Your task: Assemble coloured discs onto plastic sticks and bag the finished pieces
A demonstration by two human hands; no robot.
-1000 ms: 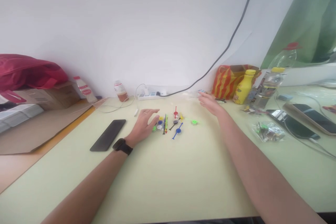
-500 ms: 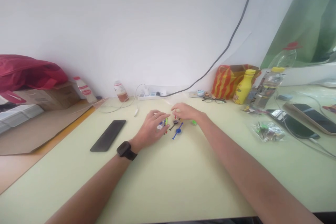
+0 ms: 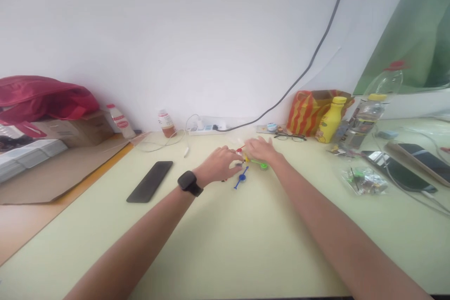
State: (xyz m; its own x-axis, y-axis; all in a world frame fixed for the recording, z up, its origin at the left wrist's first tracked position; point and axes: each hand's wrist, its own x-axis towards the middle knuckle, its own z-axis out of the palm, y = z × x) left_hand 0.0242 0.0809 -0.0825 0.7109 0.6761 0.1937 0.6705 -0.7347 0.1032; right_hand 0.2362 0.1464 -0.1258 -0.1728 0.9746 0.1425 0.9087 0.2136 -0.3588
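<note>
Working close together over the middle of the pale yellow-green surface, the left hand has its fingers bent and its thumb held apart beneath them, while the right hand is palm down with its fingers loosely bent. Whether either one pinches anything I cannot tell; the fingertips are too small and blurred.

Between them shows a small red plastic piece, with a small yellow plastic piece just beside it. A bright green plastic disc with a thin stem lies near the right wrist, and a dark blue plastic disc with rods on opposite sides lies below the left thumb, apart from both hands.

With parts this light and crowded, the handling would probably go best one piece at a time, gripping a disc by its rim rather than by its slender rod, which could bend or spin away. Keeping the left thumb low would steady a piece without hiding it. The right wrist should stay raised so it does not drag the green disc, and the fingers should take turns to avoid bumping.
</note>
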